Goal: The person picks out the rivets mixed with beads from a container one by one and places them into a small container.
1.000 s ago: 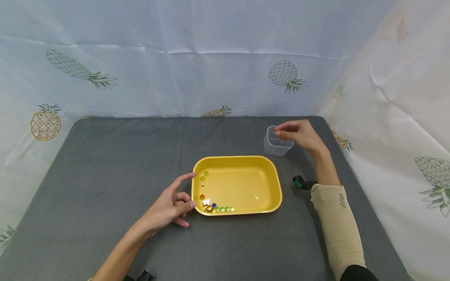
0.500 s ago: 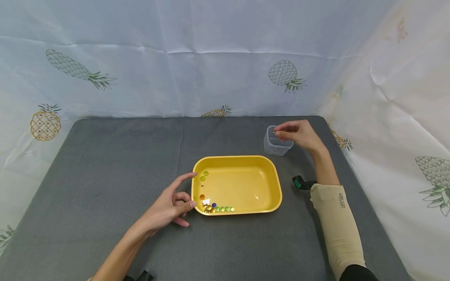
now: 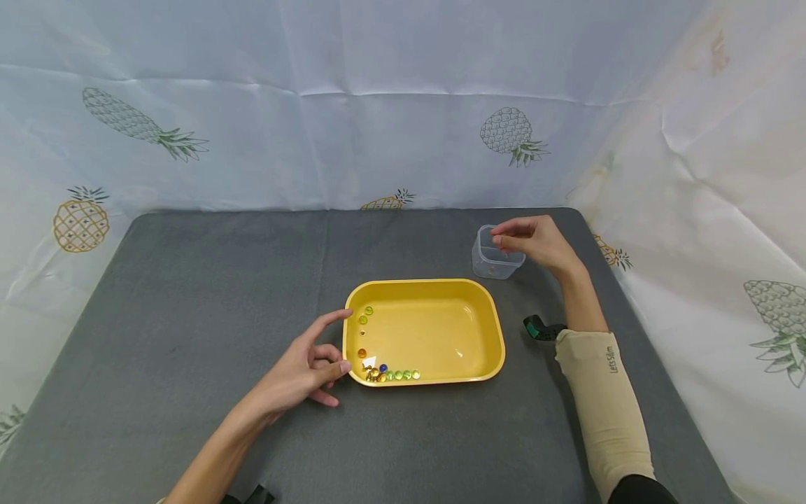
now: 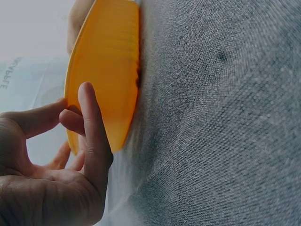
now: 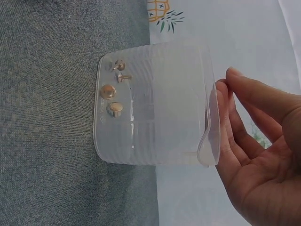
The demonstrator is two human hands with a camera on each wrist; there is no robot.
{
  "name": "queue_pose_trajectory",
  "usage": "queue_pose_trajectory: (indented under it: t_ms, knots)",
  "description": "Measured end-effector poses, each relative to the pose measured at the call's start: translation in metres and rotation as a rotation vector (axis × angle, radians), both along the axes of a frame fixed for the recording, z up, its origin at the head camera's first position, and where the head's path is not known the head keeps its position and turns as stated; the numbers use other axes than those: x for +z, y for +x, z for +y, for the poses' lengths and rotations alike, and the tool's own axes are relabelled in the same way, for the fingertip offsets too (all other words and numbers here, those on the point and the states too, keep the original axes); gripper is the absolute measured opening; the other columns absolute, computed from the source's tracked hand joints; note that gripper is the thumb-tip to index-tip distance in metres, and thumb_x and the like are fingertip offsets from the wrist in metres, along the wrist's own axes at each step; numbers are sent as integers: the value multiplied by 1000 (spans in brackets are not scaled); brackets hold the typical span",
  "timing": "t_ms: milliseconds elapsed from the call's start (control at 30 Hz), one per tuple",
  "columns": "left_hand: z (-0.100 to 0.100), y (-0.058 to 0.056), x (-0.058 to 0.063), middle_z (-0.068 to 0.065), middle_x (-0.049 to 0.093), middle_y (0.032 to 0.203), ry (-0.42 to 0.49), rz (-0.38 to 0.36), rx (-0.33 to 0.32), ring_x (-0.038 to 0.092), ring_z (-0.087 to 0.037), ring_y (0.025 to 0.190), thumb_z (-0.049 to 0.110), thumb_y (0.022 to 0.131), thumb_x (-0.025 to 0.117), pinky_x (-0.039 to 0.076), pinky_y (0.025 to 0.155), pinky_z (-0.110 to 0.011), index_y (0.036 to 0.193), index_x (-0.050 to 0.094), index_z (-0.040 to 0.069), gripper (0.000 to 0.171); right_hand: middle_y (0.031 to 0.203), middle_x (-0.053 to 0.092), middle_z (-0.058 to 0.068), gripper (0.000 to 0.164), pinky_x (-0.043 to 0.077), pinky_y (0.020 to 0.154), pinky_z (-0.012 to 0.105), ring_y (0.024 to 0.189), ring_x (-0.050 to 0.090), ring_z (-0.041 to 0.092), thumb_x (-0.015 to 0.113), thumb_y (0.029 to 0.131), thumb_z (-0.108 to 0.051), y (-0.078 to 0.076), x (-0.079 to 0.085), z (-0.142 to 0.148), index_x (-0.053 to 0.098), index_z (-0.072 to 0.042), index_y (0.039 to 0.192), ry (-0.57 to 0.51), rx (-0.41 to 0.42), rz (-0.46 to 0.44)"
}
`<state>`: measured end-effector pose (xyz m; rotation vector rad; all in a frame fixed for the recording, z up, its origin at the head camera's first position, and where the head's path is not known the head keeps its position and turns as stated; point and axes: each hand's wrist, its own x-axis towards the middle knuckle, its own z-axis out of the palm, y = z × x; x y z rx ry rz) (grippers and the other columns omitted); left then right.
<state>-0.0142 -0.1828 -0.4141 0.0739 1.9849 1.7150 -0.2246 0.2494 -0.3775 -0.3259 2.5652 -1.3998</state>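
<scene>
My left hand (image 3: 301, 374) lies at the left end of the yellow tray (image 3: 428, 332), index fingertip and thumb spread against its rim. In the left wrist view the thumb overlaps the tray's outer wall. My right hand (image 3: 535, 241) hovers at the mouth of a clear plastic tub (image 3: 497, 269), thumb and fingertips close together; nothing shows between them. Through the tub's wall, in the right wrist view, several small mushroom-headed metal studs (image 5: 115, 109) lie at the bottom.
Along the tray's left and near sides lie green glass beads (image 3: 403, 375), an orange bead (image 3: 362, 353), a blue bead (image 3: 383, 368) and a cluster of gold pieces (image 3: 373, 375). A dark grey cloth (image 3: 220, 294) covers the table; a pineapple-print curtain (image 3: 403, 154) hangs behind.
The small gold-coloured stud seen at my right fingertips earlier has left them; the fingers have parted slightly over the tub. Left hand and tray have stayed put.
</scene>
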Motion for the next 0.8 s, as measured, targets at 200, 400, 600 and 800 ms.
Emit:
queue_pose_trajectory:
  t_ms: [200,400,600,800]
  knots:
    - [0,0,0,-8,61,91,1,3,-2,56,-12,71,10,105,71,70,65,-47,169,27,28,81,105,81,-5,39,67,88,25,95,78,15,77,103,-18,1,1,0,72,5,133,0,2,-5]
    - [0,0,0,-8,61,91,-2,3,-3,56,-12,71,10,105,71,70,65,-47,169,27,28,81,106,81,-1,41,67,88,26,95,77,17,77,103,-20,0,2,-1,72,5,135,7,3,-6]
    - [0,-1,1,-7,61,90,2,4,-6,56,-12,71,10,105,71,69,65,-46,170,26,27,81,115,81,7,40,67,88,27,96,77,18,77,103,-21,1,5,-5,72,2,135,29,4,2]
    - [0,0,2,-6,61,90,4,0,-5,56,-11,71,9,105,71,70,65,-46,170,26,27,81,123,79,15,37,66,85,25,95,77,21,77,103,-22,2,10,-10,74,-1,134,60,26,37]
